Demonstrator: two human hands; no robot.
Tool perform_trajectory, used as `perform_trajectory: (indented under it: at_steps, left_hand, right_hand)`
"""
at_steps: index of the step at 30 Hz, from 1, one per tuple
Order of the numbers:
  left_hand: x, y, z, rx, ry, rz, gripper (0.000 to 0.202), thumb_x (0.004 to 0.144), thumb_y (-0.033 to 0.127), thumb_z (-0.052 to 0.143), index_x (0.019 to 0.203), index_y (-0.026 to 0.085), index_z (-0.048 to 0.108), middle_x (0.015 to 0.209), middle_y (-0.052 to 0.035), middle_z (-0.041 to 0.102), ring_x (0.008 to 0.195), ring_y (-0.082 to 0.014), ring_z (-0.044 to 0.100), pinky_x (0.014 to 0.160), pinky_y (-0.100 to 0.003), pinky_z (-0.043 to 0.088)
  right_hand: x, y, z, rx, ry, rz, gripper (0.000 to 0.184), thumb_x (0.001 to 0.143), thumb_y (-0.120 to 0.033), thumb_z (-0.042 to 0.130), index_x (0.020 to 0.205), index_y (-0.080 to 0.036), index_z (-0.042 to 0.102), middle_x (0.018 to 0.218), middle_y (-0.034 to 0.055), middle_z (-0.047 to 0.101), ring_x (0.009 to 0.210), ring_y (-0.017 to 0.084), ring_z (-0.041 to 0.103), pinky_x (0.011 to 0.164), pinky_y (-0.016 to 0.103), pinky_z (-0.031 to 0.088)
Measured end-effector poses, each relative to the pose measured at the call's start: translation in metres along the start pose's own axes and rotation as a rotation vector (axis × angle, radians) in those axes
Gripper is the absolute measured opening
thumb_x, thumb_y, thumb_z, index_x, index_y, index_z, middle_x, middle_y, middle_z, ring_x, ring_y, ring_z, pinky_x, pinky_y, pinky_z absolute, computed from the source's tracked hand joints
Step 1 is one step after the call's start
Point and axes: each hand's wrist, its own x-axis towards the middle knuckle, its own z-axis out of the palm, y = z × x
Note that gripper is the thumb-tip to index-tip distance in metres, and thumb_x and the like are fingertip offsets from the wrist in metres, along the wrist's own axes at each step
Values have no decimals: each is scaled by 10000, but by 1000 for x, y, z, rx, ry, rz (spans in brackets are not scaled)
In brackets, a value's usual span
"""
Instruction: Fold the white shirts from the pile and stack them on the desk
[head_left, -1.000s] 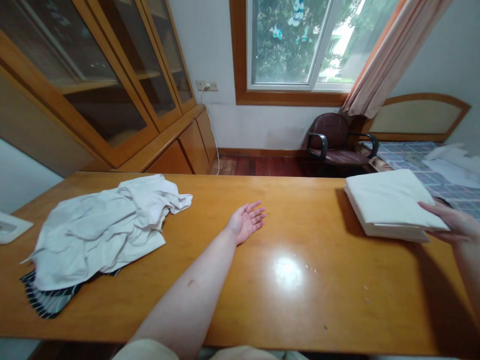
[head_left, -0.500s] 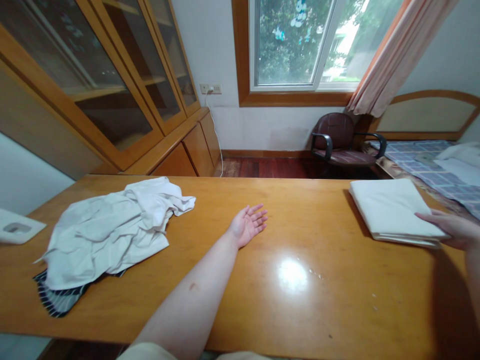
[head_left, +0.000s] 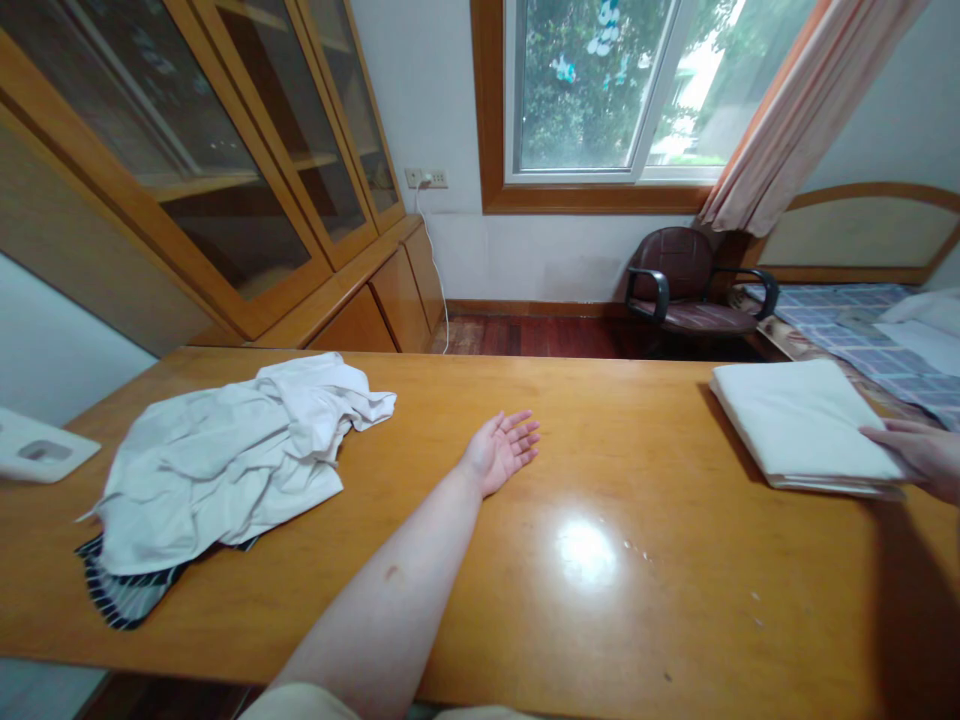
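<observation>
My left hand [head_left: 504, 455] rests palm up over the middle of the wooden table [head_left: 525, 630], fingers spread and holding nothing. At the right, my right hand [head_left: 926, 458] grips the near right corner of a folded white cloth [head_left: 806, 425], thumb on top and the other fingers hidden. The folded cloth appears to lie on the table near its far right edge. On the left side a crumpled white garment [head_left: 225, 460] is spread in loose folds. From under its near left end sticks out a black and white striped piece of fabric [head_left: 124, 595].
A white plastic object with an oval recess [head_left: 45, 450] stands at the table's left edge. Behind the table are a glass-door cabinet [head_left: 352, 265], a dark red armchair [head_left: 679, 280] and a bed with a checked cover [head_left: 832, 300]. Small bits [head_left: 637, 548] dot the tabletop.
The view has shifted slightly. My right hand and the folded cloth have moved a little to the right. My left hand keeps its open pose, and the crumpled garment lies as before.
</observation>
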Motion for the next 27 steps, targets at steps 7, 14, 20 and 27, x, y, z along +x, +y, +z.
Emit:
perform_trajectory:
  at_steps: [7,14,20,27]
  left_hand:
    - [1,-1,-1,5,9,0,367,919,367,386,1050,114,618,992,-133,666,815,-182,647,739,-325,493]
    - [2,-1,-1,5,13,2,360,919,356,393,1058,104,609,983,-131,666,802,-180,648,733,-323,497]
    - [1,-1,1,9,29,-3,357,917,360,395,1055,110,609,984,-135,665,807,-181,646,733,-324,493]
    - [2,-1,1,7,20,-7,351,920,355,390,1035,109,611,974,-127,665,796,-179,647,730,-323,493]
  right_hand:
    - [4,-38,-6,-304,231,7,678,806,-559,434,1316,-117,504,1217,264,542,1091,361,513,821,439,412]
    - [-18,-102,19,-255,182,-196,781,827,-720,231,1442,-245,309,1524,194,142,1368,394,143,1016,555,179]
    - [-8,-91,53,-155,67,-127,777,851,-688,172,1475,-228,221,1518,202,161,1355,385,185,998,574,212]
    - [-11,-89,59,-163,110,-135,806,847,-693,167,1479,-194,200,1512,208,170,1346,375,213,1011,544,220]
